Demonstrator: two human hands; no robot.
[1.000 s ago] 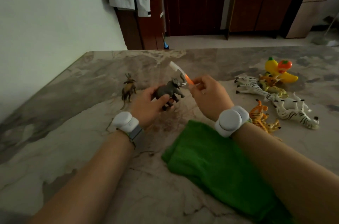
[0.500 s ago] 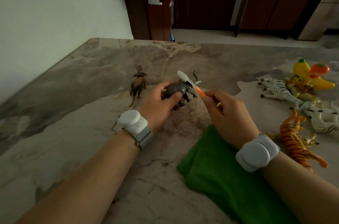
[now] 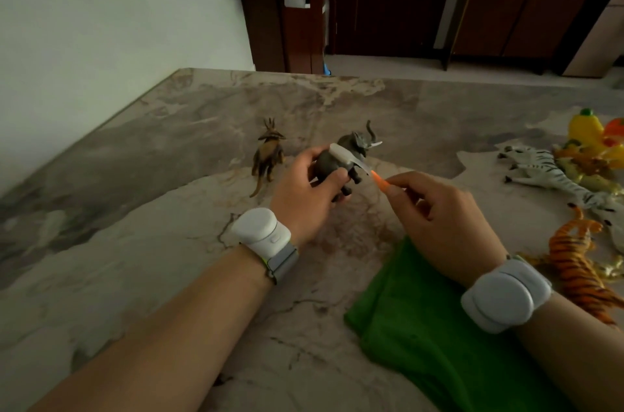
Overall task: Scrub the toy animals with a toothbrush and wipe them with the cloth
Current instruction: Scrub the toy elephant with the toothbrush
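A marble table (image 3: pixel 169 242), veined grey and tan, carries everything. An antelope (image 3: pixel 268 155) stands upright at about 11 o'clock. A green cloth (image 3: pixel 422 327) lies flat at 5 o'clock, running off the near edge of the view. At 2 o'clock a zebra (image 3: pixel 540 168) lies on its side, with a yellow and orange fruit toy (image 3: pixel 587 131) beyond it. A tiger (image 3: pixel 574 263) lies at 3 o'clock, near the cloth.

Bare forearms; a white puck-shaped band (image 3: pixel 261 233) on each wrist.
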